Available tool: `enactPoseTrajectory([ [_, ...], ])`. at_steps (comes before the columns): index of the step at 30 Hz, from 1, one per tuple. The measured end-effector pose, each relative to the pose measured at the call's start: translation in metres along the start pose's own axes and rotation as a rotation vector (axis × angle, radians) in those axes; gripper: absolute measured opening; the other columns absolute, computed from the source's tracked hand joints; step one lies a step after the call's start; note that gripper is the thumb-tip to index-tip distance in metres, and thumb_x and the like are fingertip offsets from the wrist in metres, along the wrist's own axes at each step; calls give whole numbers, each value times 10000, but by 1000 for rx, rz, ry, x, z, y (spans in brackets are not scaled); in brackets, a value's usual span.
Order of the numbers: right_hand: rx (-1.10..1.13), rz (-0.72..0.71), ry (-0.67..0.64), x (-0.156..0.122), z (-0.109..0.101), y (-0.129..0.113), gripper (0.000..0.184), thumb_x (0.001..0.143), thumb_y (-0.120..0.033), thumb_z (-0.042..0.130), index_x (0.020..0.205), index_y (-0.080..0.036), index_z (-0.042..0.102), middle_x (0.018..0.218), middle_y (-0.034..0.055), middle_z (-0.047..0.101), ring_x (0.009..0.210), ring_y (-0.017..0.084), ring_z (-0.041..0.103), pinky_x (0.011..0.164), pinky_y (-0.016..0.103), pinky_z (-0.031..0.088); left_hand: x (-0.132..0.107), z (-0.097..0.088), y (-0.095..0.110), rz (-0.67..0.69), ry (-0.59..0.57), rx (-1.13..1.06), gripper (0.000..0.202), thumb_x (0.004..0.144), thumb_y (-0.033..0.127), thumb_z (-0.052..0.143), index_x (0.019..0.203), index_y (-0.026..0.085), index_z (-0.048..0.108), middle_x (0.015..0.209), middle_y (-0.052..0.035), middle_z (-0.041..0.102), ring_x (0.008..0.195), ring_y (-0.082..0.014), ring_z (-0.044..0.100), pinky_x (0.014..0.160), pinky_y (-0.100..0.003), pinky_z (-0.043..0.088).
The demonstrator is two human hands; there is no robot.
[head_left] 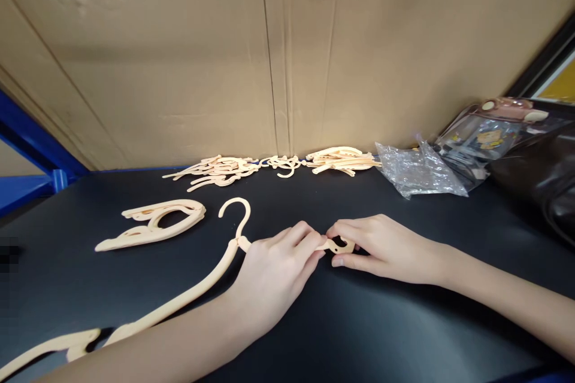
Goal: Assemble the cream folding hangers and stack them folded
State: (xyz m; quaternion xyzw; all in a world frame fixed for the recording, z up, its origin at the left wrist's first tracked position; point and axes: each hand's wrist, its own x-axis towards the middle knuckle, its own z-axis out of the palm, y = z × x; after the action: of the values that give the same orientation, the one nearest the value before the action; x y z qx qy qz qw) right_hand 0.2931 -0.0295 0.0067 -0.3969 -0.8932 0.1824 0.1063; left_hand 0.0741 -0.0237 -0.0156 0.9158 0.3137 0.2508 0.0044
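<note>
A cream plastic folding hanger (193, 293) lies across the table, its hook (245, 209) pointing away from me and one long arm running to the lower left. My left hand (276, 272) is closed over the hanger's other arm, just right of the hook, and hides most of that part. Close beside it, my right hand (381, 250) pinches the curved, notched end piece (345, 246) of the same arm between thumb and fingers. To the left, a folded cream hanger (157, 224) rests flat with no hand on it.
Along the cardboard wall (202, 60) lie a pile of cream hanger parts (218, 169), small hooks (285, 163) and a stack of arm pieces (341, 160). Clear plastic bags (420, 170) and a dark bag (539, 164) sit at right. A blue frame (40, 140) borders the black table (359, 329).
</note>
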Motion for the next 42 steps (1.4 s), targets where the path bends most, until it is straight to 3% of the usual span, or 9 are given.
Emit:
enactPoseTrajectory([
  [5, 11, 0, 3, 0, 0, 3, 253, 962, -428, 470, 933, -193, 558, 858, -2, 612, 706, 124, 574, 606, 229, 367, 1, 0, -3, 27, -59, 18, 207, 976, 188, 413, 1028, 200, 612, 903, 4, 643, 744, -125, 631, 561, -207, 466],
  [11, 117, 25, 17, 1, 0, 6, 258, 921, -439, 544, 1050, -220, 589, 791, -27, 617, 697, 120, 584, 610, 216, 374, 2, 2, -2, -24, -161, 29, 200, 974, 198, 417, 1030, 214, 608, 911, 12, 630, 647, -107, 621, 500, -196, 435],
  [17, 101, 12, 25, 0, 1, 8, 292, 922, -433, 547, 1116, -218, 583, 809, -27, 620, 699, 118, 583, 608, 216, 376, 0, 4, -3, 66, -129, 127, 203, 981, 189, 395, 1041, 194, 589, 902, 0, 622, 655, -119, 624, 492, -209, 458],
  [26, -13, -15, -18, 0, -2, 0, 297, 1016, -370, 333, 982, -182, 561, 900, 28, 617, 764, 147, 586, 677, 258, 417, -1, -2, -1, 228, -133, 350, 330, 927, 25, 333, 1178, 125, 521, 905, -45, 634, 693, -147, 636, 567, -247, 537],
  [31, 39, -21, -7, -1, -3, 1, 270, 994, -398, 398, 1066, -193, 557, 915, 25, 637, 748, 140, 597, 642, 240, 407, -1, -1, -3, 218, -142, 232, 242, 934, 57, 375, 1079, 133, 553, 910, -45, 620, 716, -164, 625, 588, -278, 543],
  [36, 29, -23, 0, 0, -2, 3, 361, 943, -491, 478, 1108, -182, 563, 792, -4, 601, 643, 118, 560, 571, 221, 361, -3, 1, -2, 248, -149, 152, 210, 941, 72, 387, 1043, 145, 556, 895, -32, 613, 706, -161, 601, 575, -281, 511],
  [42, 60, 24, 21, 1, -2, 4, 273, 907, -455, 559, 990, -195, 575, 767, -23, 560, 681, 119, 535, 603, 220, 363, -1, 0, -3, 240, -157, 106, 184, 947, 93, 399, 1014, 174, 551, 861, -4, 597, 669, -139, 577, 510, -256, 437],
])
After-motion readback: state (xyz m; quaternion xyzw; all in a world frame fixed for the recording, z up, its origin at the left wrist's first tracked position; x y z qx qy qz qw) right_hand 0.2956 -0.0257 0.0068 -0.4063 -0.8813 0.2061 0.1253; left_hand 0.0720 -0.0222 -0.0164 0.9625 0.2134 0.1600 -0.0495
